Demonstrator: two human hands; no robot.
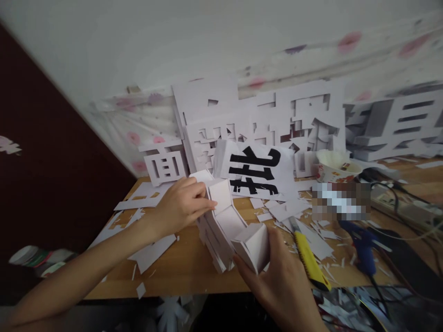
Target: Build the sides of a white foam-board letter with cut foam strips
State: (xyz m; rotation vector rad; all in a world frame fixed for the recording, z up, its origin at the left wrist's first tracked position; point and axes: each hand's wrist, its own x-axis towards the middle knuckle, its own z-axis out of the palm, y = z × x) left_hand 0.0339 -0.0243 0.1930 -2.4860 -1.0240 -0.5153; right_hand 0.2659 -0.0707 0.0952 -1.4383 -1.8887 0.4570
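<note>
A white foam-board letter [230, 223], built up with side walls into a hollow block shape, is held tilted above the front of the wooden table. My left hand [188, 198] pinches its upper left part, thumb and finger closed at a small wall panel. Around the lower right end of the letter, my right hand [280, 272] is wrapped with the thumb on the near side. Just behind it stands a paper sheet with a black printed character [256, 168]. The letter's underside is hidden from me.
A yellow utility knife [309, 260] lies right of my right hand, and a blue glue gun [362, 244] with its cord is farther right. A paper bowl [337, 166] stands behind them. Cut-out boards [263, 115] lean on the wall; white scraps [284, 207] litter the wooden table [187, 276].
</note>
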